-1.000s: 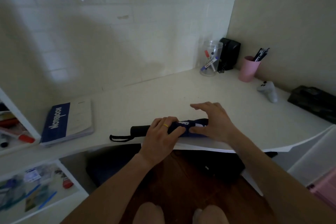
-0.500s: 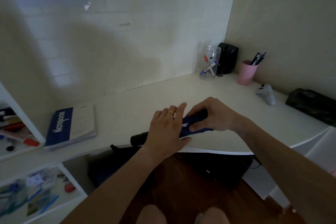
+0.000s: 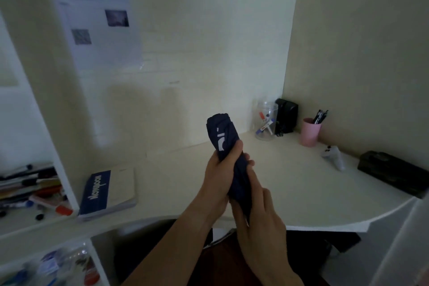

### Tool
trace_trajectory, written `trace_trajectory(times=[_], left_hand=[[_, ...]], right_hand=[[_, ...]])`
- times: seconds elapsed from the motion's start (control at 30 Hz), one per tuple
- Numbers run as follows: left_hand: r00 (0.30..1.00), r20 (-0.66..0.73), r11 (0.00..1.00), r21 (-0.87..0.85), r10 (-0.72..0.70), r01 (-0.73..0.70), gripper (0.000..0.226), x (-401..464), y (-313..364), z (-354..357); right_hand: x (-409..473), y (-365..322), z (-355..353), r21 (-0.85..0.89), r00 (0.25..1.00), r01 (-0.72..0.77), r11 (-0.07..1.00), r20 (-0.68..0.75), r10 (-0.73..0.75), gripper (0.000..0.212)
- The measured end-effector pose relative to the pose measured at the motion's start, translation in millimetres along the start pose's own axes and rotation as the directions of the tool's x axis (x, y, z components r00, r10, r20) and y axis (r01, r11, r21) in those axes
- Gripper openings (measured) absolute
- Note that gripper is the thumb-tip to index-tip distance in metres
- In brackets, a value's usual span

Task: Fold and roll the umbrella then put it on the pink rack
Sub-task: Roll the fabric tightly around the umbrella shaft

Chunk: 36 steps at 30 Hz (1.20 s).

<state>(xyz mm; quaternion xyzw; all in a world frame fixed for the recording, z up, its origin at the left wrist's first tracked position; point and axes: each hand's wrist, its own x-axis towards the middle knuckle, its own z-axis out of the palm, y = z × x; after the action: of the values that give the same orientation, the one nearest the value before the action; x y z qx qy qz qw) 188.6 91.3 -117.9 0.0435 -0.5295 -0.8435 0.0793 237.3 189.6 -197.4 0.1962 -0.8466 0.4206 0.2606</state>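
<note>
The dark blue umbrella [image 3: 222, 133], rolled up with white lettering on it, stands nearly upright in the air above the white desk [image 3: 290, 183]. My left hand [image 3: 219, 176] grips its middle, thumb over the cloth. My right hand [image 3: 260, 213] holds the lower part, fingers wrapped around it. The handle end is hidden behind my hands. No pink rack is in view.
A blue notebook [image 3: 108, 191] lies at the desk's left. A clear jar [image 3: 266, 124], a black box [image 3: 286, 115], a pink pen cup [image 3: 310, 132], a white controller [image 3: 333, 155] and a dark case [image 3: 392, 173] line the back right. Shelves [image 3: 34, 190] with pens stand left.
The umbrella has been lifted off the desk from lying flat to standing upright in both hands. The camera has tilted up, showing more of the wall.
</note>
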Motion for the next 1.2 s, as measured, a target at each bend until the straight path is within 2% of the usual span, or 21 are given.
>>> trace_trajectory(times=[0.07, 0.13, 0.2, 0.27, 0.3, 0.33, 0.37, 0.43, 0.47, 0.53, 0.6, 0.67, 0.73, 0.8, 0.87, 0.97, 1.03, 1.1, 1.2], left_hand=[[0.996, 0.089, 0.997, -0.075, -0.027, 0.034, 0.023, -8.0, 16.6, 0.8], [0.982, 0.186, 0.988, -0.144, -0.024, 0.051, 0.023, -14.7, 37.4, -3.7], [0.958, 0.288, 0.961, -0.267, 0.005, 0.075, 0.022, -20.5, 54.0, -10.9], [0.921, 0.383, 0.923, -0.375, 0.07, 0.085, 0.022, -24.2, 63.2, -14.7], [0.911, 0.4, 0.916, -0.396, 0.1, 0.073, 0.022, -24.0, 64.9, -14.7], [0.914, 0.388, 0.92, -0.39, 0.121, 0.044, 0.021, -22.8, 66.3, -13.2], [0.929, 0.345, 0.931, -0.366, 0.133, 0.002, 0.02, -21.2, 68.2, -10.5], [0.97, 0.2, 0.948, -0.311, 0.141, -0.073, 0.023, -18.0, 71.8, -4.5], [0.982, 0.13, 0.949, -0.302, 0.139, -0.094, 0.025, -16.0, 72.4, -3.1], [0.99, 0.054, 0.949, -0.298, 0.13, -0.108, 0.027, -13.5, 71.3, -2.8], [0.989, 0.068, 0.946, -0.309, 0.128, -0.101, 0.021, -16.1, 69.4, -5.5], [0.978, 0.156, 0.936, -0.343, 0.136, -0.076, 0.014, -23.4, 65.0, -9.3], [0.955, 0.277, 0.933, -0.36, 0.109, -0.002, 0.019, -32.8, 53.2, -10.3], [0.937, 0.348, 0.941, -0.329, 0.046, 0.076, 0.024, -39.7, 38.9, -7.4], [0.958, 0.287, 0.962, -0.267, 0.016, 0.064, 0.016, -39.5, 33.9, -1.3], [0.99, 0.117, 0.975, -0.214, 0.082, -0.056, 0.023, -30.0, 34.7, 3.6], [0.989, 0.11, 0.971, -0.23, 0.099, -0.071, 0.024, -28.8, 33.0, 3.9], [0.974, 0.214, 0.967, -0.255, 0.07, -0.013, 0.021, -35.4, 27.9, 2.8], [0.909, 0.417, 0.958, -0.27, 0.026, 0.097, 0.02, -47.5, 13.9, 1.3]], right_hand=[[6.0, -3.4, -12.0, 0.197, 1.0, -0.028, 0.98, 0.014, 0.026, 0.08], [5.3, -8.6, -34.1, 0.434, 0.982, -0.079, 0.898, 0.186, -0.004, 0.067], [2.1, -21.9, -53.5, 0.62, 0.92, -0.265, 0.739, 0.393, 0.001, 0.051], [-0.7, -30.8, -66.1, 0.743, 0.862, -0.468, 0.48, 0.502, 0.063, 0.045], [-0.2, -31.6, -67.8, 0.762, 0.845, -0.503, 0.407, 0.532, 0.049, 0.045], [0.7, -31.5, -68.1, 0.754, 0.85, -0.479, 0.45, 0.526, 0.025, 0.044], [1.3, -32.1, -67.3, 0.724, 0.867, -0.433, 0.538, 0.497, 0.029, 0.043], [-1.3, -34.0, -62.7, 0.581, 0.934, -0.272, 0.767, 0.35, 0.066, 0.045], [-4.5, -34.1, -61.1, 0.509, 0.958, -0.206, 0.836, 0.279, 0.067, 0.049], [-10.6, -31.0, -57.2, 0.457, 0.979, -0.145, 0.878, 0.195, 0.061, 0.05], [-10.2, -30.3, -57.0, 0.495, 0.97, -0.208, 0.844, 0.218, 0.111, 0.047], [-4.8, -29.4, -58.8, 0.623, 0.936, -0.333, 0.708, 0.308, 0.17, 0.04], [1.3, -31.6, -60.9, 0.731, 0.905, -0.418, 0.539, 0.384, 0.182, 0.035], [5.6, -36.7, -61.4, 0.761, 0.881, -0.463, 0.455, 0.451, 0.144, 0.041], [8.7, -37.2, -58.6, 0.749, 0.879, -0.47, 0.468, 0.444, 0.173, 0.043], [4.6, -31.2, -54.7, 0.665, 0.888, -0.46, 0.589, 0.367, 0.279, 0.04], [0.9, -27.6, -53.1, 0.656, 0.872, -0.49, 0.574, 0.371, 0.321, 0.043], [-0.2, -26.5, -55.9, 0.728, 0.825, -0.557, 0.399, 0.433, 0.362, 0.042], [1.8, -27.5, -61.4, 0.783, 0.757, -0.622, 0.01, 0.598, 0.263, 0.039]])
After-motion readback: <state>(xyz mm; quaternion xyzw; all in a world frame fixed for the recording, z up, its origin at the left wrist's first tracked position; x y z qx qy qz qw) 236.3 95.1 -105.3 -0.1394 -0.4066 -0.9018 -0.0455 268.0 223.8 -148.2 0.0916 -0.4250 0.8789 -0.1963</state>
